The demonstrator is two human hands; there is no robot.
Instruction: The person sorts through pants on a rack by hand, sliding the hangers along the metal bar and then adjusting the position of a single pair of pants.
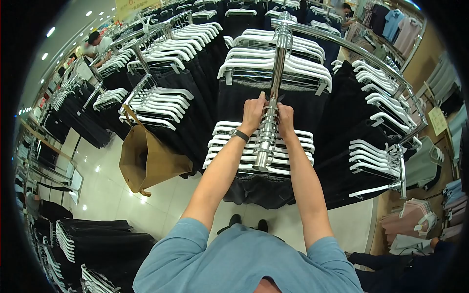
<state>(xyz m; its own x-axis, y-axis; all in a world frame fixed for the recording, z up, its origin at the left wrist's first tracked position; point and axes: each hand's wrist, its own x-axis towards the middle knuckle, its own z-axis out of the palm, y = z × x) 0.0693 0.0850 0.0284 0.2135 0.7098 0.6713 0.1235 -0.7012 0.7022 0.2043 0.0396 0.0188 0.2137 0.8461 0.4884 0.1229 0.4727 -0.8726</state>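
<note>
A chrome display rail (279, 63) runs away from me at chest height, with white hangers (273, 68) holding black trousers (229, 107) from it. My left hand (253, 115) is closed just left of the rail, its thumb pointing forward. On the right side my right hand (285, 118) is closed too, with its fingers curled down. Dark cloth lies right at both thumbs, but what the fingers grip is hidden. Between my wrists, metal hanger hooks (268, 129) are bunched along the rail. More white hangers (224, 146) with black garments hang beneath my forearms.
A brown bag (156, 163) hangs open at the left above the tiled floor (110, 183). Side racks carry white hangers (163, 100) on the left and more hangers (373, 156) on the right. Another person (100, 43) stands far left. Folded pink clothes (408, 217) lie at right.
</note>
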